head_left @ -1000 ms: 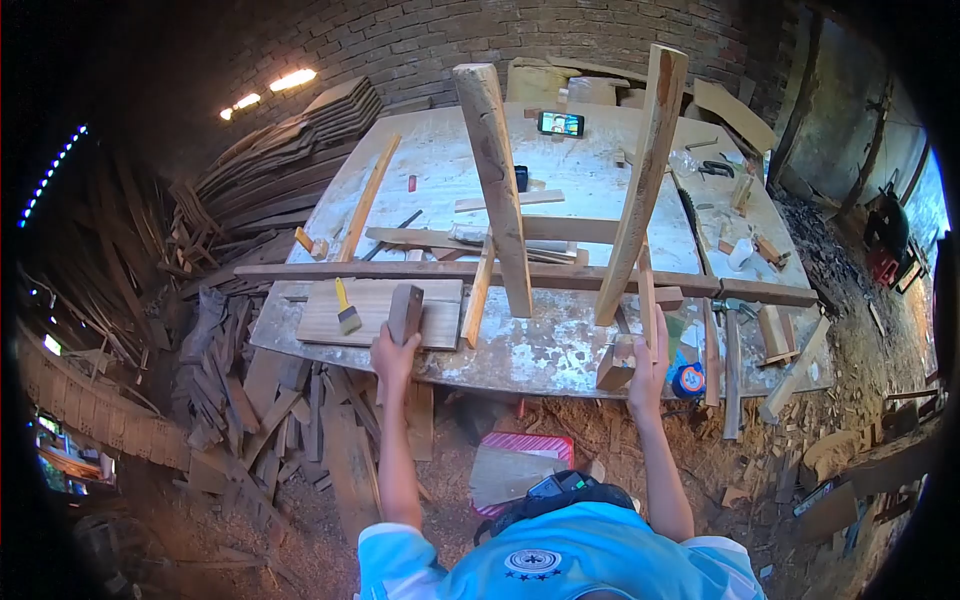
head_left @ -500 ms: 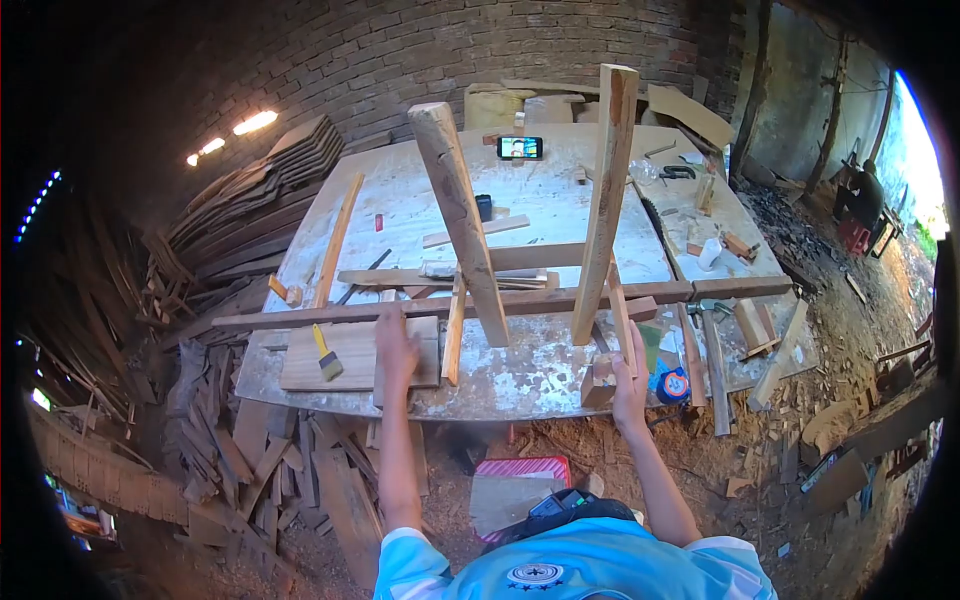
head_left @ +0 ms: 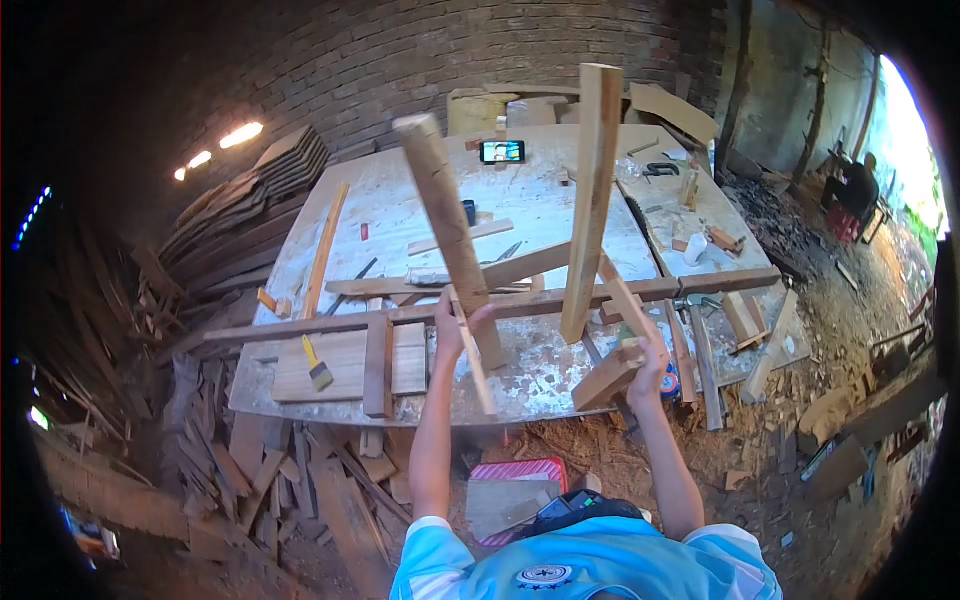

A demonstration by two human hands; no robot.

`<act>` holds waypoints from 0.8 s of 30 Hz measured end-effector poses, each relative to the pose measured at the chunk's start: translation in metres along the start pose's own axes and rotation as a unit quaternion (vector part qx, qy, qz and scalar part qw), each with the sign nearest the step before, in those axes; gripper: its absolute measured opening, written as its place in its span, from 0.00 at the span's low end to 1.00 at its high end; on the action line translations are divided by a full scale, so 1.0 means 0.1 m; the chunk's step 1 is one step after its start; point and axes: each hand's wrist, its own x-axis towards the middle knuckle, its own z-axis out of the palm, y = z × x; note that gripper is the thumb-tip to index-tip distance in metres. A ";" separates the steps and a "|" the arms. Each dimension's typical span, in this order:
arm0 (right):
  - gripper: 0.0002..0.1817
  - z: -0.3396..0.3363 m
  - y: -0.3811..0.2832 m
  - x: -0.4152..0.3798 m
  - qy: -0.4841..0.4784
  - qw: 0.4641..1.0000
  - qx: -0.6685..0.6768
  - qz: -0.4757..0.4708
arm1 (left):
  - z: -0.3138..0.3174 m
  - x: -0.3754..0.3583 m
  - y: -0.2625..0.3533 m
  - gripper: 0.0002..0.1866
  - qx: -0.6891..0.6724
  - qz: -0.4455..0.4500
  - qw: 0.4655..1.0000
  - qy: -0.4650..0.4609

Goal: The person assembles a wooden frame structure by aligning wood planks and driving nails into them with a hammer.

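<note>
A wooden frame with two tall posts, the left post (head_left: 445, 210) and the right post (head_left: 592, 200), stands tilted over the near part of the worktable (head_left: 520, 385). My left hand (head_left: 455, 325) is closed round the frame beside the foot of the left post, by a thin slat (head_left: 474, 362). On the right, my right hand (head_left: 648, 368) grips the frame near a short block end (head_left: 608, 375), where another slat (head_left: 626, 300) meets it. A long dark beam (head_left: 540, 303) lies crosswise behind both hands.
A brush (head_left: 318, 365) lies on a flat board (head_left: 345, 372) at the left. A phone (head_left: 502, 151) stands at the back. A hammer (head_left: 705, 350) and a blue tape (head_left: 671, 383) are at the right. A person (head_left: 853, 188) sits far right.
My left hand has moved right, from the dark block on the board to the frame. The frame has turned and its near right end has risen. The camera view has shifted slightly.
</note>
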 end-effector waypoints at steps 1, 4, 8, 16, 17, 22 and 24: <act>0.20 -0.09 0.00 0.11 -0.008 0.999 0.028 0.028 | 0.06 -0.07 0.05 0.28 -0.001 -0.012 1.000 0.024; 0.19 -0.44 0.05 0.50 -0.023 0.989 0.072 0.129 | 0.27 -0.23 0.36 0.21 0.037 0.069 0.992 0.097; 0.18 -0.42 -0.08 0.62 -0.051 0.970 0.104 0.214 | 0.34 -0.31 1.04 0.18 0.102 0.094 0.982 0.126; 0.16 -0.59 0.34 0.71 -0.164 0.920 0.084 0.347 | 0.18 -0.51 1.26 0.16 0.206 0.081 0.960 0.171; 0.16 -0.61 0.31 0.73 -0.176 0.909 0.088 0.369 | 0.13 -0.53 1.25 0.16 0.203 0.066 0.962 0.171; 0.24 -0.88 0.10 0.91 -0.221 0.858 0.174 0.430 | -0.17 -0.63 1.12 0.18 0.215 -0.017 0.963 0.160; 0.23 -1.21 0.17 1.24 -0.255 0.850 0.240 0.394 | -0.25 -0.68 1.20 0.19 0.240 -0.016 0.957 0.162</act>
